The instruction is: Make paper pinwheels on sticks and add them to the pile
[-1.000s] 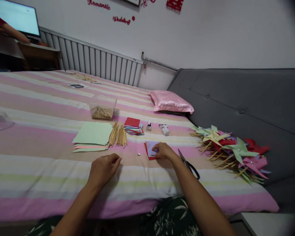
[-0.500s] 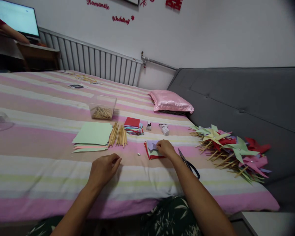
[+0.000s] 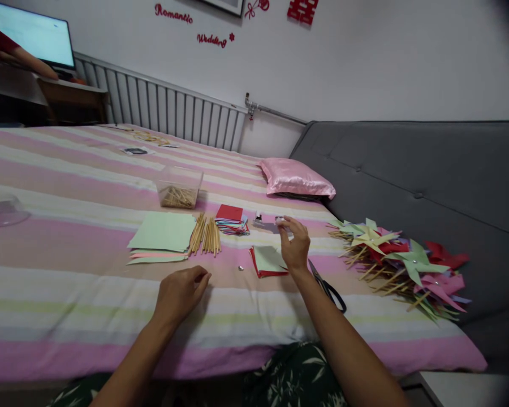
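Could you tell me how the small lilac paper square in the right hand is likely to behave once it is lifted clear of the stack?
The lilac paper square, pinched by the right hand, looks thin, so it probably droops at its free edge. It seems very light and might flutter. The stack of squares under it lies flat and loose, so neighbouring sheets could slide.

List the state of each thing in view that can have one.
Right hand: raised, pinching a lilac paper square.
Left hand: resting on the bedspread, fingers curled.
Small paper stack: flat, green on top.
Scissors: lying flat, blades shut.
Clear box: open-topped, sticks inside.
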Available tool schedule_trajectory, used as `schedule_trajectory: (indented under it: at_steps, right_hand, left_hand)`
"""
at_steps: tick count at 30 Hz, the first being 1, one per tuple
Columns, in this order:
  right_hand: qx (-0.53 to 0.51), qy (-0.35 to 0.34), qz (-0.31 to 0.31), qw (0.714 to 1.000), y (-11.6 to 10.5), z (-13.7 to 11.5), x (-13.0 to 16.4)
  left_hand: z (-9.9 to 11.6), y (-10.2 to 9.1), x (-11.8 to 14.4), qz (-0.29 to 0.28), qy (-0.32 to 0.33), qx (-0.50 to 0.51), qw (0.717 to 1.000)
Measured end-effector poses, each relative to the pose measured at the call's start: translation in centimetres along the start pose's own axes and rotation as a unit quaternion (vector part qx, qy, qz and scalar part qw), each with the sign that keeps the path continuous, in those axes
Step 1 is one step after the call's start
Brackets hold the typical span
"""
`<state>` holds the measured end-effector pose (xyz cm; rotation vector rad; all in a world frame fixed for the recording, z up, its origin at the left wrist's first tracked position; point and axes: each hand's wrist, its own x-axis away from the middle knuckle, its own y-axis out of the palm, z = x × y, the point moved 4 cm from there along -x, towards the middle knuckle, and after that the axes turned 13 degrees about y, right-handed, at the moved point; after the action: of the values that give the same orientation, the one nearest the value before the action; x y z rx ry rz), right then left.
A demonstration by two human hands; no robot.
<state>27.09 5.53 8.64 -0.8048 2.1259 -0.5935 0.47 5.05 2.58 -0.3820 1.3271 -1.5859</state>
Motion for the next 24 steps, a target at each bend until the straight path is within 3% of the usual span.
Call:
schedule_trajectory:
  at_steps: [3,5,6,8,10,12,15,19,24]
  right_hand:
    - [-0.155,-0.04,-0.01,0.987,-0.1,-1.7,1.0]
    - [-0.229,-0.052,-0.054,0.971,0.4,-2.8,1.8]
    - [-0.26,-0.057,-0.083,0.96,0.8,-3.3,2.3]
    - [-0.304,-0.062,-0.153,0.938,1.6,-4.3,3.3]
    - [-0.327,-0.068,-0.23,0.914,2.5,-5.1,4.4]
    - [-0.331,-0.073,-0.302,0.891,3.3,-5.5,5.3]
    - [-0.314,-0.077,-0.363,0.874,4.1,-5.8,6.3]
    - [-0.3,-0.088,-0.381,0.87,4.3,-5.8,6.9]
    - [-0.267,-0.089,-0.42,0.863,4.3,-6.1,7.5]
  left_hand:
    - [-0.4,0.2,0.0,0.021,-0.02,0.091,0.995]
    - [-0.6,0.4,-0.2,0.036,-0.05,0.233,0.97]
    - [-0.7,0.5,-0.3,0.041,-0.078,0.325,0.942]
    - [-0.6,0.5,-0.3,0.043,-0.141,0.509,0.848]
    - [0.0,-0.1,-0.4,0.038,-0.154,0.631,0.76]
    - [0.5,-0.9,-0.3,0.053,-0.155,0.682,0.713]
    - [0.5,-1.5,0.3,0.086,-0.183,0.69,0.695]
    - [0.1,-0.9,0.7,0.107,-0.183,0.673,0.708]
    - [-0.8,0.2,1.0,0.139,-0.222,0.663,0.702]
